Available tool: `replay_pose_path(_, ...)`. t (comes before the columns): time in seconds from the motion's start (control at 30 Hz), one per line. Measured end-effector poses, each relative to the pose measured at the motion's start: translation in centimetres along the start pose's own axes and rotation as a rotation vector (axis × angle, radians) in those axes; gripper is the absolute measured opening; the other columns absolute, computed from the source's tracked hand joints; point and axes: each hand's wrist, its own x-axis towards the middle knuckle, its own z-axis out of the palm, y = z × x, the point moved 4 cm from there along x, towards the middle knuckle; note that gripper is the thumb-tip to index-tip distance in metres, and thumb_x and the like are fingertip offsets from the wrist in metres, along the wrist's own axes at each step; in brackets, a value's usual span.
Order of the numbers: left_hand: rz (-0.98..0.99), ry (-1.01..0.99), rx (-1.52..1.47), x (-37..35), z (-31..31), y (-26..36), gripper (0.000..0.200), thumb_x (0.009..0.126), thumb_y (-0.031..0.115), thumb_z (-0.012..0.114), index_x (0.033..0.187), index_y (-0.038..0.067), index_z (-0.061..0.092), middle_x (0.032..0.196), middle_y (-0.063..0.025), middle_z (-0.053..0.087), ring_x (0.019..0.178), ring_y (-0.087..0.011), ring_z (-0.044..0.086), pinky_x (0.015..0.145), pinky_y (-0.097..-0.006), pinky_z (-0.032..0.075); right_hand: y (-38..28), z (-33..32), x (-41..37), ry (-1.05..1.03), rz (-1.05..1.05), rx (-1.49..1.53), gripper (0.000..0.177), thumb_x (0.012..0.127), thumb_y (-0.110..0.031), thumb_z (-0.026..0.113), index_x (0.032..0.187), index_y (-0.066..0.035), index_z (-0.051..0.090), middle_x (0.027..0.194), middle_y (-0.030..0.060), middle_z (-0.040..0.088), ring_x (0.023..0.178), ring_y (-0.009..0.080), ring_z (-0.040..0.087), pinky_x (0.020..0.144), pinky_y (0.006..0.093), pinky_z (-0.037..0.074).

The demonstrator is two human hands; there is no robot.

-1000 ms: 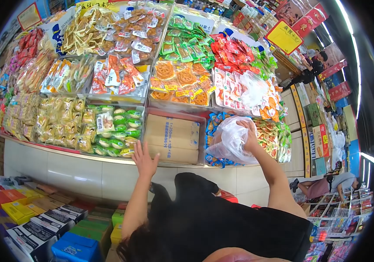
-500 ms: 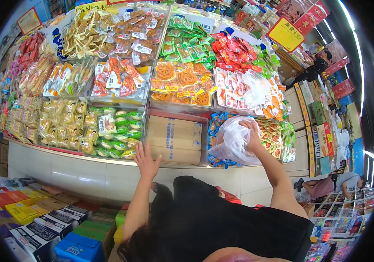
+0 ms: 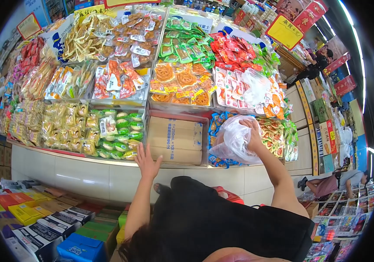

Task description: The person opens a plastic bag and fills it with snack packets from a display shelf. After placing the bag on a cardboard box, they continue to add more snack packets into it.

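Note:
My left hand (image 3: 147, 163) rests with spread fingers at the front edge of the display, by the corner of a compartment lined with a flat cardboard box (image 3: 176, 139). Just beyond its fingertips lie green-wrapped snack packs (image 3: 116, 142). My right hand (image 3: 252, 136) is curled over the top of a translucent white plastic bag (image 3: 233, 142), with some of the fingers hidden in its folds. What is inside the bag cannot be made out. Under and beside the bag are blue-wrapped snacks (image 3: 217, 124); small packets (image 3: 272, 137) lie to its right.
Bins of packaged snacks spread behind, including lotus-root-shaped packs (image 3: 187, 78) and red packets (image 3: 233, 49). Another thin plastic bag (image 3: 256, 87) lies on top. Stacked cartons (image 3: 43, 236) stand at lower left. One person (image 3: 348, 181) bends by shelves at right; another (image 3: 318, 61) is farther back.
The view has shifted very slightly. Both of my hands stay in the same places, the right one still on the plastic bag.

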Motion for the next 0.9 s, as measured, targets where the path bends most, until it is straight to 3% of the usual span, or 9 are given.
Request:
replay_pose_path(0.23,-0.018,-0.019,0.002,0.0,-0.1,0.2,0.08,0.074,0.039,0.065,0.138,0.009,0.028,0.146,-0.0185,0.014,0.135,-0.0357,0.012,0.104,-0.0563,0.011,-1.3,-1.3,0.1,0.051,-0.018,-0.017,0.048,0.074,-0.018,0.054,0.12,-0.006,0.048,0.129,0.0071,0.044,0.126,0.0267,0.033,0.107,0.047,0.016)
replay_pose_path(0.47,-0.028,-0.057,-0.01,0.0,-0.2,0.2,0.08,0.074,0.039,0.066,0.138,0.01,0.028,0.147,-0.0174,0.013,0.135,-0.0342,0.011,0.105,-0.0554,0.009,-1.2,-1.8,0.0,0.1,0.004,0.015,0.049,0.073,-0.02,0.056,0.12,-0.008,0.048,0.129,0.006,0.044,0.125,0.0264,0.033,0.108,0.0437,0.016)
replay_pose_path(0.9,-0.013,-0.043,0.007,0.1,0.6,-0.3,0.082,0.073,0.039,0.067,0.138,0.01,0.026,0.147,-0.0174,0.013,0.136,-0.0346,0.01,0.105,-0.0562,0.008,-1.0,-2.2,-0.3,0.122,0.038,0.068,0.053,0.076,-0.038,0.058,0.121,-0.011,0.047,0.128,0.0084,0.045,0.124,0.0265,0.035,0.108,0.0448,0.017)
